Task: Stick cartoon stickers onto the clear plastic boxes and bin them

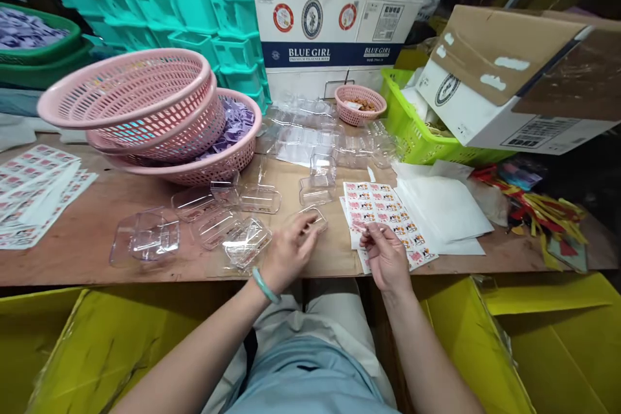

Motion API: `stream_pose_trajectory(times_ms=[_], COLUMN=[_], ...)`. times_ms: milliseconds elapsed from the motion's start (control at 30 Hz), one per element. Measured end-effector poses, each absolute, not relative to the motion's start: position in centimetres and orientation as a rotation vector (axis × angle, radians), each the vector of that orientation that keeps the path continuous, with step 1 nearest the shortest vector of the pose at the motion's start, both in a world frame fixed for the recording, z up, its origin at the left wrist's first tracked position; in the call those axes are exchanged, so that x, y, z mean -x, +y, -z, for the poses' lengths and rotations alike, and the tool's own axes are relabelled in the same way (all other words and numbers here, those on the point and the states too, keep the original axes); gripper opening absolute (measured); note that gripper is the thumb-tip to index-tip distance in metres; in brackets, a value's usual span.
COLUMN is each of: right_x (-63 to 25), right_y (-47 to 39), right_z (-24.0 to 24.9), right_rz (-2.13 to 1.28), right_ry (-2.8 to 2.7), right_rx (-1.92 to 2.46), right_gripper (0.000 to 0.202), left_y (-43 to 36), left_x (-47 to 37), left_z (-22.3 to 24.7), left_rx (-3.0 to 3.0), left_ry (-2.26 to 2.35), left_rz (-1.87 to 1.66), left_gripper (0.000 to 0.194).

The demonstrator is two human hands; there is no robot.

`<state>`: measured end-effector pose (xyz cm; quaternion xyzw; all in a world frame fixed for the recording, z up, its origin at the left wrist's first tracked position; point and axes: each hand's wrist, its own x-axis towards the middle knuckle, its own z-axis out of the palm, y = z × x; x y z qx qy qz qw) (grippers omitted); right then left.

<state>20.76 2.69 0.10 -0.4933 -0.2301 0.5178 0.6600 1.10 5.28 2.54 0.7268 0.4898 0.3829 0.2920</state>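
My left hand, with a pale green bangle on the wrist, is closed on the near edge of a clear plastic box lying on the table. Over the lower left part of a sticker sheet, my right hand has thumb and fingertips pinched together; whatever they hold is too small to make out. Several clear boxes lie left of my left hand, some of them overlapping. White paper sheets are stacked right of the stickers.
Stacked pink baskets stand back left, the lowest holding purple packets. More sticker sheets lie far left. Behind are clear trays, a small pink basket, a green crate and a tilted carton. Ribbons lie right.
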Motion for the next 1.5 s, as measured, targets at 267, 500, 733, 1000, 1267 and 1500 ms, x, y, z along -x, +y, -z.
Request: stream_pose_trajectory(times_ms=[267, 500, 733, 1000, 1267, 1500], right_x=[-19.7, -18.7, -19.0, -20.3, -22.4, -19.5], right_y=[4.8, 6.1, 5.0, 1.6, -0.5, -0.8], right_z=[0.1, -0.8, -2.7, 1.0, -2.2, -3.9], right_rz=[-1.125, -0.905, -0.556, -0.691, -1.03, -1.264], right_ry=[-0.6, -1.011, -1.188, -1.217, -0.977, -0.934], right_rx=[1.07, 1.109, 1.196, 1.276, 1.291, 1.408], right_gripper=[0.034, 0.097, 0.094, 0.094, 0.029, 0.022], left_y=[16.5, 15.2, 5.5, 2.9, 3.2, 3.9], left_x=[0.4, -0.4, -2.6, -1.3, 0.2, 0.5], left_z=[-2.0, -4.1, -5.0, -0.7, 0.6, 1.2], left_rx=[-2.139, -2.2, -1.966, -1.109, -1.318, -1.439], left_ry=[1.561, 1.616, 0.973, 0.717, 0.887, 0.774], left_rz=[-0.772, -1.047, -1.043, -0.768, -0.709, -0.72], left_gripper=[0.041, 0.039, 0.061, 0.06, 0.064, 0.064])
